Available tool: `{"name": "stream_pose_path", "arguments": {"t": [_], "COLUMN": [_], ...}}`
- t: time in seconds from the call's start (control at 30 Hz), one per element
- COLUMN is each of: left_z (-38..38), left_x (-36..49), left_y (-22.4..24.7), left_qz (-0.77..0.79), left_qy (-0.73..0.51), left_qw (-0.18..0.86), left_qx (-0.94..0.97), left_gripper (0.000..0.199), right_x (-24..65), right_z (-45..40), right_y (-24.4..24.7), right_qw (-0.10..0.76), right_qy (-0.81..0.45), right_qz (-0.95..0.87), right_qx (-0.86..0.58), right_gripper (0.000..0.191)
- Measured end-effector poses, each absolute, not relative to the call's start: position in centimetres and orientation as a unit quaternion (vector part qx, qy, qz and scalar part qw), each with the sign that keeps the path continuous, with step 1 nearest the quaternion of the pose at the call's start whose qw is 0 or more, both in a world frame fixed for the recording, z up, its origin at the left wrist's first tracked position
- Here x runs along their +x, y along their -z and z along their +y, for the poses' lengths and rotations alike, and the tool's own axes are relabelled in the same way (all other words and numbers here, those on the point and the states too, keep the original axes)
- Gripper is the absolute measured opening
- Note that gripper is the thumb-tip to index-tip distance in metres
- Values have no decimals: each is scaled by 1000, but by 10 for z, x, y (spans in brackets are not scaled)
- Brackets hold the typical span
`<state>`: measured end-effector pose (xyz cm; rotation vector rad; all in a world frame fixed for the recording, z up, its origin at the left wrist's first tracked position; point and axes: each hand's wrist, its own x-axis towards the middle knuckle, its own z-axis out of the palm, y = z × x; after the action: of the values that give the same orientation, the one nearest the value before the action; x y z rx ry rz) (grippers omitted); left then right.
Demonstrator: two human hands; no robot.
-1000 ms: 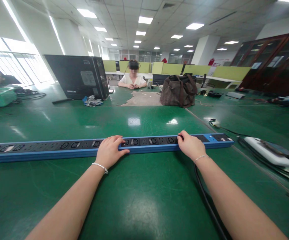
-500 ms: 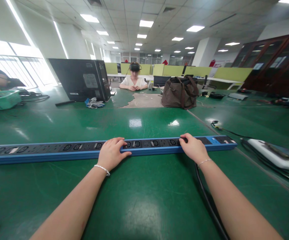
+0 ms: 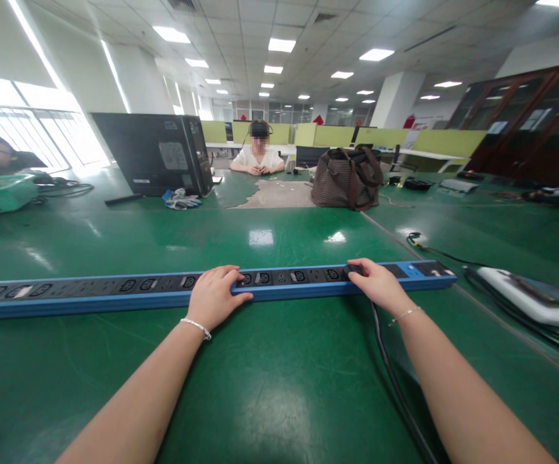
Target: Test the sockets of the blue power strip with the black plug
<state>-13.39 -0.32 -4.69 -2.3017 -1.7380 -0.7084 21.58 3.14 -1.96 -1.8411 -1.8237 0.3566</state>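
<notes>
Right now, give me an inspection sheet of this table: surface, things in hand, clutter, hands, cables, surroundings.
Surface: glossy green tabletop, faint scratches; ragged bare patch beside the bag.
Things: long power strip lying across; black plug at its socket row.
Clutter: computer case, gloves, basket, white device.
Hands: left hand rests on the power strip; right hand pinches the black plug.
Cables: black cable runs from below the right hand toward the near side.
Surroundings: person seated opposite; partitions, cabinets beyond.

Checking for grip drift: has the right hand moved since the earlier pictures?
Yes, slightly: the right hand has swung rightward at the wrist, judged against the right end of the blue power strip. Its fingers show no clear shift.
</notes>
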Motion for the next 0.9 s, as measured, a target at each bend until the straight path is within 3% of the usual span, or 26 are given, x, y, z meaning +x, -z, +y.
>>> {"name": "stream_pose_path", "arguments": {"t": [0.53,0.73,0.9], "left_z": [-3,-3,-2], "left_x": [-134,-134,-134], "left_y": [47,47,47], "left_qz": [-582,-580,-583], "left_qy": [233,229,222], "left_qw": [90,93,97], "left_qx": [-774,-776,-775], "left_gripper": [35,36,36], "right_x": [216,226,246], "right_z": [36,26,25], "right_y": [23,7,12], "right_qw": [289,485,512], "right_qy": [-138,-264,-232], "right_qz": [-674,-594,-573], "right_qx": [-666,-585,-596], "right_gripper": [40,43,44]}}
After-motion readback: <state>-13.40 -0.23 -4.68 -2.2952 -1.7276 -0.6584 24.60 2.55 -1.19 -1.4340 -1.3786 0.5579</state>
